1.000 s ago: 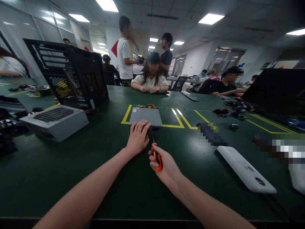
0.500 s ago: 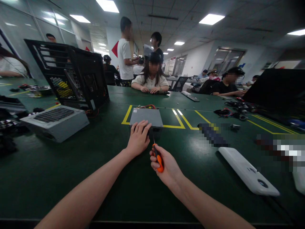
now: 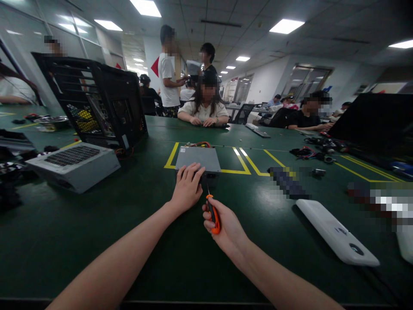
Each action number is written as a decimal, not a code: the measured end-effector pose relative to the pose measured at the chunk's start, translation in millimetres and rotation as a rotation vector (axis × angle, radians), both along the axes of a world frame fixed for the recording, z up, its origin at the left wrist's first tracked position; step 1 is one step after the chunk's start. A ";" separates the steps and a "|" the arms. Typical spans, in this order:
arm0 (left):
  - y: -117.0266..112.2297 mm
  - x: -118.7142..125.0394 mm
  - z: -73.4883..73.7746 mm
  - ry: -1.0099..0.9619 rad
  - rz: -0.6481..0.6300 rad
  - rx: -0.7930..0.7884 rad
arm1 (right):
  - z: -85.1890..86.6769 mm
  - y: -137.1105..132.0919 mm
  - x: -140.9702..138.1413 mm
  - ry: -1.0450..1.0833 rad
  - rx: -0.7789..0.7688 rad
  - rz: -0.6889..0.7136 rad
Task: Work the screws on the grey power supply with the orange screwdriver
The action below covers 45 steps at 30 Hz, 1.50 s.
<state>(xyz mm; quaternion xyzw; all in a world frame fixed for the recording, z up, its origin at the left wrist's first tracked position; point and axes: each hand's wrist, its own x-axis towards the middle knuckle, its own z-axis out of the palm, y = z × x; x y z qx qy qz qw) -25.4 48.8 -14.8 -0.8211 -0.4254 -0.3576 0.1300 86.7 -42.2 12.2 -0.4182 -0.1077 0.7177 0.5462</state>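
Observation:
A grey computer power supply unit (image 3: pixel 203 159) sits on the green table in front of me, with its cables at the far side. My left hand (image 3: pixel 187 185) grips its near left edge, fingers over the top and thumb low against the front face. In my right hand (image 3: pixel 226 221) is a screwdriver (image 3: pixel 214 217) with an orange and black handle, the fingers closed around it. Its thin shaft points away from me at the unit's near face. The tip is too dark to make out, so I cannot tell whether it touches a screw.
To the left lie a second power supply unit (image 3: pixel 75 165) and a black computer case (image 3: pixel 97 101). A white device (image 3: pixel 337 232) lies at right, with cables (image 3: pixel 305 153) beyond it. A person (image 3: pixel 203 107) sits across the table (image 3: pixel 155 267). Yellow tape (image 3: pixel 237 172) marks its surface.
The screwdriver handle has turned slightly in my right hand. My left hand and the power supply unit stay in place. In the background, standing people have shifted a little.

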 end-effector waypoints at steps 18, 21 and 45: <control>0.2 0.8 -1.3 -0.009 -0.011 0.000 | 1.5 -1.2 -0.3 0.021 -0.004 -0.016; 0.9 0.6 -1.5 -0.011 -0.013 0.001 | 4.1 -2.8 -0.1 0.035 -0.021 0.048; -0.4 1.0 -0.8 -0.014 -0.009 -0.002 | 2.6 -2.9 -0.7 0.008 -0.014 -0.012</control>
